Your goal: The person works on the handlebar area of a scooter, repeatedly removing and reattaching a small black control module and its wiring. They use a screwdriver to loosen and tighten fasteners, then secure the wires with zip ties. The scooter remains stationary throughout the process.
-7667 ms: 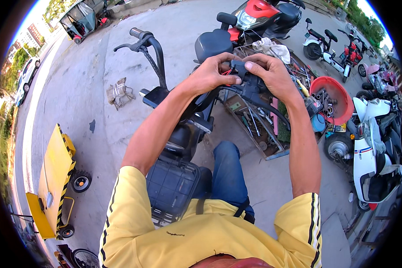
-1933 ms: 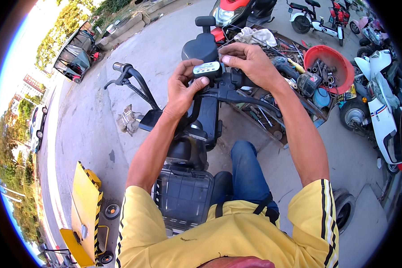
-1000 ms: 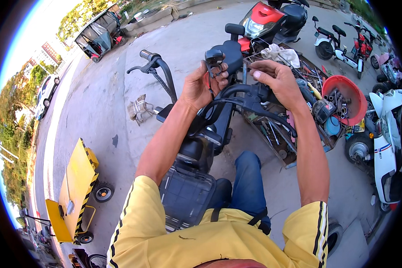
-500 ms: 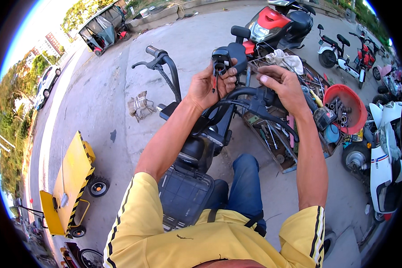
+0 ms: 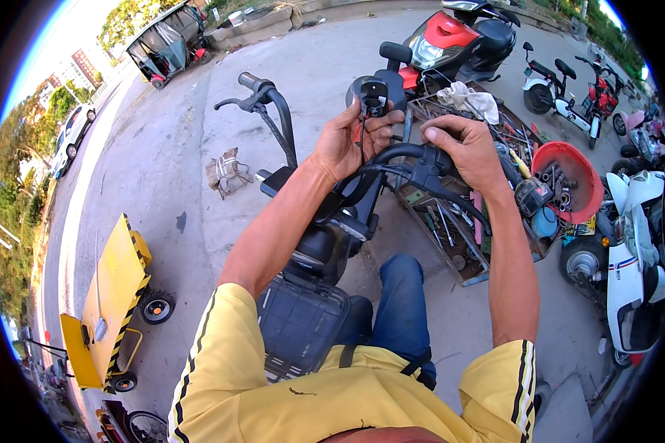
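Observation:
In my left hand [image 5: 341,142] I hold a small black housing [image 5: 374,94] with a round opening, gripped between thumb and fingers. A thin dark wire [image 5: 362,140] hangs from it, with a bit of red beside my fingers. My right hand [image 5: 462,148] is closed, thumb against curled fingers, just above the right end of the black handlebar [image 5: 400,150]. Whether something small is pinched there I cannot make out. Below both hands stands the electric bike, with its black brake lever [image 5: 462,198] on the right and a black basket [image 5: 303,314] nearest me.
A metal tool tray [image 5: 451,255] with loose tools and a red bowl [image 5: 578,173] of sockets lie to the right. A red scooter [image 5: 451,40] stands ahead, a white scooter [image 5: 632,273] at right. A yellow cart [image 5: 114,288] is on the left.
The black housing has turned in my left hand and shifted slightly right, its opening now facing more upward. My right fingers have curled in against the thumb.

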A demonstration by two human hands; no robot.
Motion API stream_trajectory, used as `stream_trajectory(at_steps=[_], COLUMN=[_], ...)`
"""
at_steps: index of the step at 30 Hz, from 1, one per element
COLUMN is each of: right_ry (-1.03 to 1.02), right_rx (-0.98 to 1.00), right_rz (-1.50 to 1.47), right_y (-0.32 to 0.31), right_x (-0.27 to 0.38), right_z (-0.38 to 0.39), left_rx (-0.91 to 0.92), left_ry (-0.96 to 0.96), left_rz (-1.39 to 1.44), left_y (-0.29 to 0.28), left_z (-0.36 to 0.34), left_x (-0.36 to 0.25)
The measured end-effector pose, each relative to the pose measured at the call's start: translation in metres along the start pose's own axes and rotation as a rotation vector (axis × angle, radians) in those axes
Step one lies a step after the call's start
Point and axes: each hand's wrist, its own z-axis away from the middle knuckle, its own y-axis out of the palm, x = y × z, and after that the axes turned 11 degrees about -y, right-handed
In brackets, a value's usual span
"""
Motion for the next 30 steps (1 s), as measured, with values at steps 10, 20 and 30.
stream_trajectory(at_steps=[10, 20, 30], right_ry=[-0.036, 0.0, 0.012], right_rx=[0.019, 0.014, -0.066], right_rz=[0.067, 0.035, -0.011], right_y=[0.005, 0.003, 0.0], right_x=[0.008, 0.005, 0.0], right_z=[-0.002, -0.001, -0.002], left_rx=[-0.044, -0.021, -0.151], left_ry=[0.053, 0.098, 0.207], left_rz=[-0.265, -0.293, -0.401], left_y=[0.011, 0.015, 0.012], left_z=[-0.001, 0.0, -0.002], left_x=[0.004, 0.005, 0.008])
